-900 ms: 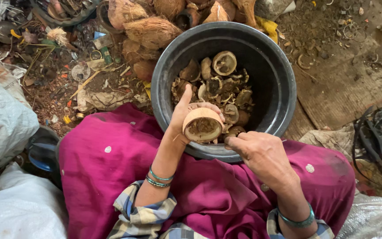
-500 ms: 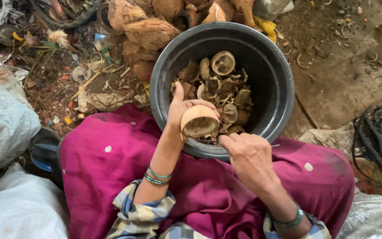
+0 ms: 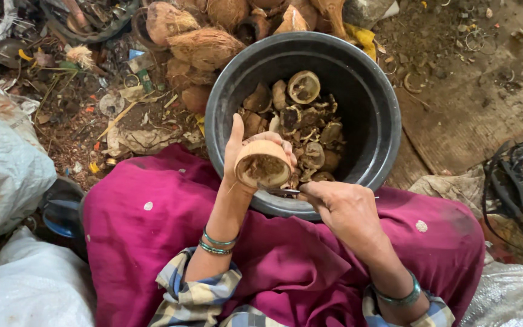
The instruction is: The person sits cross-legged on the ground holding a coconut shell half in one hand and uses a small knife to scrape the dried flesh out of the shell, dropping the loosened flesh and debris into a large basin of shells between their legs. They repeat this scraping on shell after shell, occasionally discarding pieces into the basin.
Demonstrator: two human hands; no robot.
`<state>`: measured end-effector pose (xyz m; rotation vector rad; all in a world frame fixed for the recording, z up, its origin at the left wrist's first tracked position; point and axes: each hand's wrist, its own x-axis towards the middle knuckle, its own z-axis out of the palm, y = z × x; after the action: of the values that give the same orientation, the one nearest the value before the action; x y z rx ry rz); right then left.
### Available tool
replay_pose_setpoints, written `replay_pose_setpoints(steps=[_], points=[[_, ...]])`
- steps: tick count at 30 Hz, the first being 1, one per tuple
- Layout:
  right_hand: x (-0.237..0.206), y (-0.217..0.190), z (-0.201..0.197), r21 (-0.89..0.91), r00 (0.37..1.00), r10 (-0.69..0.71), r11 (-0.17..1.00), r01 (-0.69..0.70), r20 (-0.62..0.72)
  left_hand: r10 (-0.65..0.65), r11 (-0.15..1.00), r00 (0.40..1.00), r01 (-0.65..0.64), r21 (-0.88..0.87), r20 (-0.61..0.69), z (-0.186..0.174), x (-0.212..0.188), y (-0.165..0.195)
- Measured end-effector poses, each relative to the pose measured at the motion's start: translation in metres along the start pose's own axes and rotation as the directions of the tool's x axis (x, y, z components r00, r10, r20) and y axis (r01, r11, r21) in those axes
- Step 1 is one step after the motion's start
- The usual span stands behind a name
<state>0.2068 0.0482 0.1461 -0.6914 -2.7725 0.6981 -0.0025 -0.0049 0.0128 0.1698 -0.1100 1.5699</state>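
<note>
Head camera looks down on a magenta-skirted lap point(image 3: 152, 242), with a large black tub point(image 3: 370, 97) of coconut shell pieces touching the knees. Above its near rim, the left hand point(image 3: 243, 151) cups a halved coconut shell point(image 3: 263, 165), fingers wrapped around its rounded back. It looks light, rigid and rough, best held by that outer curve. The right hand point(image 3: 343, 209) is closed around a thin metal tool point(image 3: 282, 191) near the shell's rim.

One tub point(image 3: 378, 91), one shell cup point(image 3: 263, 163), two hands
</note>
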Motion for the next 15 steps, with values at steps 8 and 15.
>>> replay_pose_setpoints(steps=[8, 15], points=[[-0.001, -0.006, -0.007, 0.158, 0.996, 0.089, 0.983, -0.088, 0.001, -0.019, 0.995, 0.999, 0.023, 0.099, -0.041, 0.014, -0.002, -0.004], [-0.003, -0.009, 0.003, 0.048, 0.999, 0.052, 0.997, -0.052, 0.011, -0.02, 0.99, 0.999, 0.025, 0.142, -0.042, 0.015, -0.001, -0.004]])
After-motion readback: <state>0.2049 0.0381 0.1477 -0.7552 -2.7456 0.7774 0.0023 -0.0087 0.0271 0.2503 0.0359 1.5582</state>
